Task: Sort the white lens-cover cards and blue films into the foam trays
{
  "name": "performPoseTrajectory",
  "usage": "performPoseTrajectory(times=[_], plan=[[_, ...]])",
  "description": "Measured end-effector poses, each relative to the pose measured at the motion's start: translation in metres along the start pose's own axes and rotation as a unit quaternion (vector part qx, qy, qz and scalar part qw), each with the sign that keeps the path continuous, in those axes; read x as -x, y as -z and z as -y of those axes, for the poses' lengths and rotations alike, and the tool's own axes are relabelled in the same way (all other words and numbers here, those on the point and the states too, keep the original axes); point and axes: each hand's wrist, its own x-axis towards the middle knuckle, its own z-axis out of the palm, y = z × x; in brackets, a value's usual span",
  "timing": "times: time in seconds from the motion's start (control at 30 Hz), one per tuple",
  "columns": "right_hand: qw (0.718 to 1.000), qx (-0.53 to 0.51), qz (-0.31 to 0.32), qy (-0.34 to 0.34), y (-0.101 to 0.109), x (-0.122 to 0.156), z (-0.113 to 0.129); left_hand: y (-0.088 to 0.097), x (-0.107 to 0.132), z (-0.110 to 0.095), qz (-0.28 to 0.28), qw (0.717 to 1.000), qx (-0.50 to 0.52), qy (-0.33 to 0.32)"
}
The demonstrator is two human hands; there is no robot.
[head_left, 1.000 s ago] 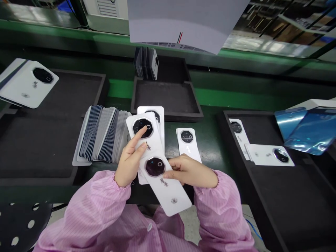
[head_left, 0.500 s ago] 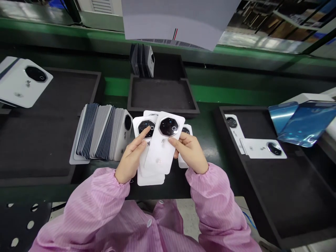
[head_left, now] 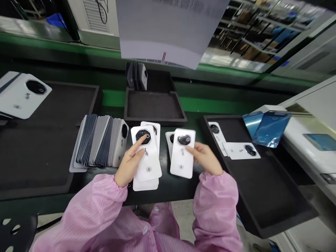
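White panels (head_left: 181, 159), dark bench (head_left: 177, 190), black trays (head_left: 267, 192), cluttered room (head_left: 252, 38)

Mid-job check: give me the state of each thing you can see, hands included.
Left hand: index finger and thumb on the left white panel
Right hand: pinching the right white panel
left white panel: face up, atop other panels
right white panel: held, face up
Panel row: on edge, packed together
Back-tray panels: on edge
Right-tray panels: flat, face up
Blue sheets: tilted, glossy
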Motion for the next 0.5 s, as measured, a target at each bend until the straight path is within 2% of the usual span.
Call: performPoseTrajectory(times=[0.03,0.1,0.17,0.2,0.23,0.33,0.43,0.5], plan=[[0.996,0.083,-0.016,-0.008,-0.003,0.002,-0.005,0.001,0.000,0.001,0.005,1.000,-0.001,-0.003],[0.965,0.243,-0.101,-0.001,-0.016,0.004,-0.011,0.001,-0.001,0.002,0.008,1.000,-0.010,-0.007],[0.922,0.346,-0.176,0.005,-0.031,0.006,-0.010,0.001,-0.003,0.004,0.002,1.000,-0.027,-0.006],[0.910,0.372,-0.183,-0.002,-0.037,0.007,-0.008,0.001,-0.003,0.005,0.000,0.999,-0.036,-0.003],[0.907,0.385,-0.173,-0.017,-0.042,0.006,-0.004,0.000,-0.004,0.005,-0.001,0.999,-0.044,0.001],[0.922,0.362,-0.096,-0.092,-0.046,-0.002,0.008,-0.002,-0.004,0.007,0.001,0.997,-0.076,0.001],[0.934,0.321,-0.057,-0.148,-0.043,-0.015,0.018,-0.004,-0.004,0.011,-0.006,0.992,-0.114,-0.046],[0.939,0.304,-0.047,-0.152,-0.043,-0.023,0.023,-0.003,-0.005,0.015,-0.008,0.989,-0.129,-0.073]])
